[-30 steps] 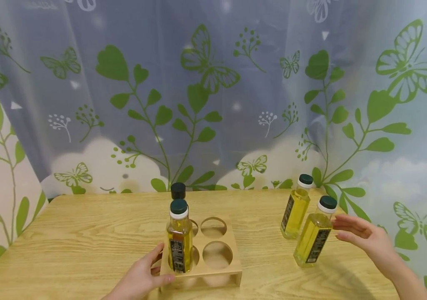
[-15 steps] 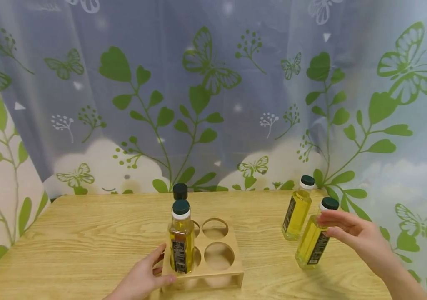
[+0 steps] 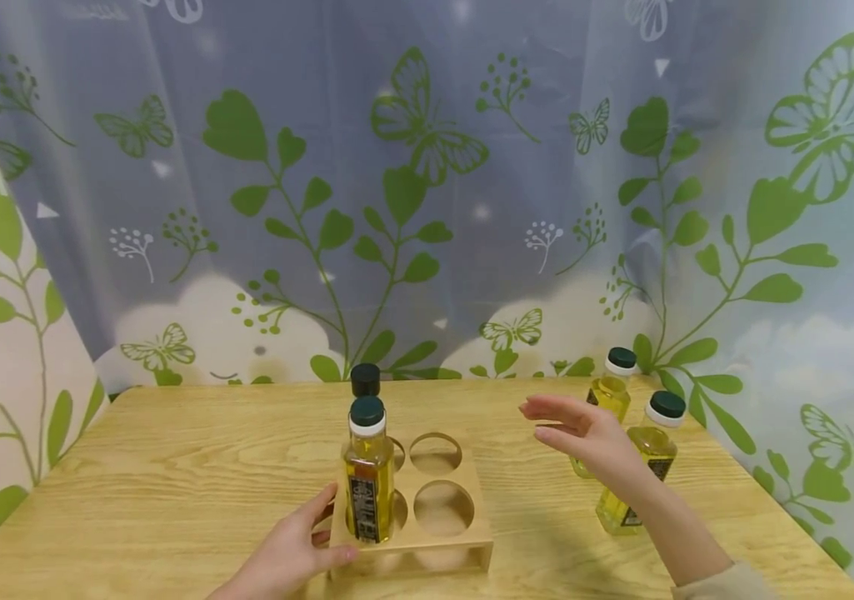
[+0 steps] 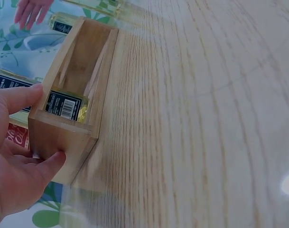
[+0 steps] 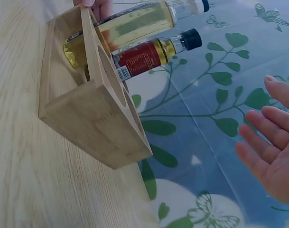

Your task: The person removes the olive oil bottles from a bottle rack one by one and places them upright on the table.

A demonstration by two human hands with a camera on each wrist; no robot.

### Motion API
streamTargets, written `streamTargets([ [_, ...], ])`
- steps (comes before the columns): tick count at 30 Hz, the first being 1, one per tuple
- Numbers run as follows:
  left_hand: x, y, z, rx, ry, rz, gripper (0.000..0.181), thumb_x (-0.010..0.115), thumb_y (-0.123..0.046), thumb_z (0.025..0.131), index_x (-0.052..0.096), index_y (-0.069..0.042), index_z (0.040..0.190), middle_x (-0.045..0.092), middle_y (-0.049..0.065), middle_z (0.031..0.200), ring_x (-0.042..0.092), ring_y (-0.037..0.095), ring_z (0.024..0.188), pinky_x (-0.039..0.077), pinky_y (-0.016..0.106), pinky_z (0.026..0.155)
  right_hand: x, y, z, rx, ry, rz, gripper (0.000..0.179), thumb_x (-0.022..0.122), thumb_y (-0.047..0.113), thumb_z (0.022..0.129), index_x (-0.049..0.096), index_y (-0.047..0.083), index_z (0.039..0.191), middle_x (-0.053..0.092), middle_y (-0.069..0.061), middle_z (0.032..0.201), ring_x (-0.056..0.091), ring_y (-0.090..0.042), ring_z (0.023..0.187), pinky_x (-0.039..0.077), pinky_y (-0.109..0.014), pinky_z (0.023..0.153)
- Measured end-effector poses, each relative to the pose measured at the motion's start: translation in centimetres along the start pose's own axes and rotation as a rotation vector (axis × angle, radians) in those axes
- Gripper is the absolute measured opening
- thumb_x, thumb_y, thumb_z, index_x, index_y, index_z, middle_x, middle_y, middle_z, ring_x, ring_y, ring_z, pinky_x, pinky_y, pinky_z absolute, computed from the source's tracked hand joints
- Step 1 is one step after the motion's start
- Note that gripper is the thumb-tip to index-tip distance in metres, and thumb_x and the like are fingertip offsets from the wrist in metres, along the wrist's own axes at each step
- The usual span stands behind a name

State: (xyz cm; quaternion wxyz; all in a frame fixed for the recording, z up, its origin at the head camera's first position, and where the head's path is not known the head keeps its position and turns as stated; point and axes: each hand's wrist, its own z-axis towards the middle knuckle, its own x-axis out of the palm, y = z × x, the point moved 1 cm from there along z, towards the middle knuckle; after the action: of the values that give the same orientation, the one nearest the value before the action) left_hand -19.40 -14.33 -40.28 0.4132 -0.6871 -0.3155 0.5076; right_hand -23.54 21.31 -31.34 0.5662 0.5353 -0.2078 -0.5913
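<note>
My left hand grips the left end of a wooden bottle rack, thumb at its front edge, fingers along the side. A bottle of yellow oil with a dark green cap stands in the front left hole. Behind it, mostly hidden in the head view, is a black-capped bottle; its red label shows in the right wrist view. The two holes on the right hold nothing. My right hand is empty, fingers extended, in the air between the rack and two oil bottles, partly covering both.
The rear oil bottle and the front oil bottle, both green-capped, stand on the right side of the wood-grain table. A curtain with leaves and butterflies hangs behind the table's far edge.
My right hand has moved left from beside the front right bottle, past both bottles toward the rack, holding nothing. The left hand keeps its grip on the rack; the bottles stand where they were.
</note>
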Motion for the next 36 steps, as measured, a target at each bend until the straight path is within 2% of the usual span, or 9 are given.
streamTargets([
  [5, 0.0, -0.1, 0.0, 0.014, 0.005, -0.006, 0.097, 0.077, -0.027, 0.076, 0.018, 0.013, 0.142, 0.026, 0.039, 0.138, 0.043, 0.050, 0.117, 0.046, 0.048, 0.093, 1.9, -0.5, 2.4, 0.011, 0.040, 0.022, 0.045, 0.064, 0.019, 0.089, 0.052, 0.002, 0.129, 0.057, -0.016, 0.125, 0.054, -0.029, 0.113, 0.051, -0.029, 0.088],
  [11, 0.1, -0.2, 0.2, 0.009, 0.014, -0.007, 0.099, 0.078, -0.028, 0.076, 0.017, 0.012, 0.142, 0.026, 0.039, 0.139, 0.043, 0.051, 0.116, 0.046, 0.049, 0.093, 4.3, -0.9, 4.9, 0.005, 0.115, 0.057, 0.051, 0.067, 0.019, 0.087, 0.049, 0.002, 0.132, 0.055, -0.017, 0.127, 0.052, -0.030, 0.116, 0.051, -0.033, 0.090],
  [14, 0.0, -0.3, 0.1, 0.007, 0.011, -0.003, 0.099, 0.078, -0.028, 0.076, 0.018, 0.012, 0.142, 0.026, 0.038, 0.139, 0.043, 0.050, 0.117, 0.046, 0.049, 0.093, 5.7, -1.0, 6.0, -0.010, 0.162, 0.076, 0.053, 0.067, 0.017, 0.086, 0.047, -0.001, 0.132, 0.053, -0.021, 0.127, 0.051, -0.032, 0.116, 0.050, -0.035, 0.090],
  [19, 0.1, -0.3, 0.0, 0.027, -0.006, 0.015, 0.098, 0.079, -0.027, 0.075, 0.020, 0.014, 0.141, 0.026, 0.037, 0.140, 0.037, 0.049, 0.122, 0.046, 0.047, 0.093, 8.1, -1.1, 7.8, -0.032, 0.213, 0.040, 0.053, 0.068, 0.015, 0.086, 0.047, -0.004, 0.131, 0.053, -0.023, 0.125, 0.052, -0.033, 0.114, 0.049, -0.036, 0.092],
  [28, 0.1, -0.1, -0.1, 0.011, 0.009, 0.006, 0.099, 0.079, -0.030, 0.074, 0.020, 0.014, 0.141, 0.031, 0.038, 0.137, 0.040, 0.048, 0.121, 0.047, 0.048, 0.092, 11.4, -1.0, 9.8, -0.001, 0.260, -0.025, 0.056, 0.070, 0.017, 0.084, 0.048, 0.001, 0.132, 0.056, -0.014, 0.125, 0.053, -0.028, 0.113, 0.049, -0.036, 0.091],
  [36, 0.0, 0.0, 0.0, 0.023, 0.015, 0.002, 0.099, 0.078, -0.031, 0.075, 0.019, 0.014, 0.141, 0.029, 0.038, 0.138, 0.037, 0.048, 0.122, 0.046, 0.048, 0.093, 13.2, -1.2, 11.3, -0.034, 0.315, -0.026, 0.054, 0.070, 0.008, 0.082, 0.048, -0.003, 0.131, 0.056, -0.017, 0.123, 0.054, -0.031, 0.111, 0.045, -0.043, 0.096],
])
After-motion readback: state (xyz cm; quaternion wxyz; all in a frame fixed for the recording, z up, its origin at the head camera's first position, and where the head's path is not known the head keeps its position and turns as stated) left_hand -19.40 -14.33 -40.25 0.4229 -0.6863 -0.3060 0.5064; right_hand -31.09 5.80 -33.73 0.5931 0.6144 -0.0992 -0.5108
